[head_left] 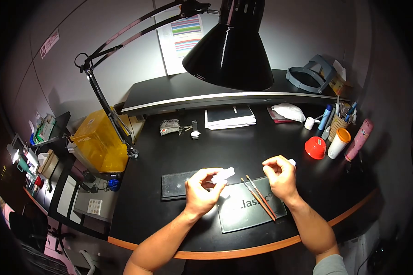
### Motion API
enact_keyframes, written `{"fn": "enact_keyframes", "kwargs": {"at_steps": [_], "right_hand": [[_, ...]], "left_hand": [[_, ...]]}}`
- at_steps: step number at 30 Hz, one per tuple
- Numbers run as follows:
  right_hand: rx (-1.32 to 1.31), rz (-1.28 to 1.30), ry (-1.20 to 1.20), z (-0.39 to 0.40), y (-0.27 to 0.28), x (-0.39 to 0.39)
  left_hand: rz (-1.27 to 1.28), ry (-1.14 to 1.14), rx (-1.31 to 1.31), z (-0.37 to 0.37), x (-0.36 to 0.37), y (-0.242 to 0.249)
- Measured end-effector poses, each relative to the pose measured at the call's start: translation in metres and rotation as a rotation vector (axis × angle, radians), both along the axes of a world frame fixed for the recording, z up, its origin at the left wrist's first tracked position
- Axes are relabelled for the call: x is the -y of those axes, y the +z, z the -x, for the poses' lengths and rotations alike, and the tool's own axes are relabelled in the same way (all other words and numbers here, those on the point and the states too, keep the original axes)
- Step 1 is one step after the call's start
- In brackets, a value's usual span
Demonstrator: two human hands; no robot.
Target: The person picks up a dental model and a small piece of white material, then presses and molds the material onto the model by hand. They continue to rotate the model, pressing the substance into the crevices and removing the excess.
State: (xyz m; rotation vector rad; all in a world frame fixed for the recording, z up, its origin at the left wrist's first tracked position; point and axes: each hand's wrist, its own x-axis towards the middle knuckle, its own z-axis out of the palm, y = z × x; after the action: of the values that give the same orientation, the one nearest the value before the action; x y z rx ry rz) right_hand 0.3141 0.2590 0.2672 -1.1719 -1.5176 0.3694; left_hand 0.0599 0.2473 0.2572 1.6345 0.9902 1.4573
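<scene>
My left hand (200, 193) pinches a small white piece (224, 174) between thumb and fingers, above the desk. Its exact kind is too blown out by the light to tell. To the right, my right hand (282, 179) is closed, thumb against the curled fingers. Whatever it may hold is hidden. A small white round thing (292, 162) shows just behind its knuckles. Between the hands, two thin paintbrushes (260, 201) lie on a dark mat marked "classic" (236, 217). A flat black slab (173, 187) lies behind my left hand.
A black lamp (234, 59) hangs over the desk. At the right stand a red bowl (315, 148), an orange-lidded cup (339, 143), a pink bottle (359, 140) and a pen holder (338, 123). Papers (229, 118) and a watch (195, 133) lie farther back; a yellow box (101, 142) is left.
</scene>
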Motion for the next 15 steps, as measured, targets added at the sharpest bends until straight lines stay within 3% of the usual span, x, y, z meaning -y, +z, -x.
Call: {"fn": "enact_keyframes", "kwargs": {"at_steps": [6, 12, 15], "right_hand": [[0.002, 0.035, 0.165, 0.004, -0.002, 0.004], [-0.322, 0.362, 0.625, 0.034, -0.003, 0.034], [-0.452, 0.435, 0.683, 0.038, -0.007, 0.037]], "left_hand": [[-0.016, -0.029, -0.056, 0.000, -0.001, -0.004], [0.014, -0.174, -0.027, -0.004, 0.010, -0.002], [0.051, -0.197, -0.025, -0.004, 0.010, -0.001]]}}
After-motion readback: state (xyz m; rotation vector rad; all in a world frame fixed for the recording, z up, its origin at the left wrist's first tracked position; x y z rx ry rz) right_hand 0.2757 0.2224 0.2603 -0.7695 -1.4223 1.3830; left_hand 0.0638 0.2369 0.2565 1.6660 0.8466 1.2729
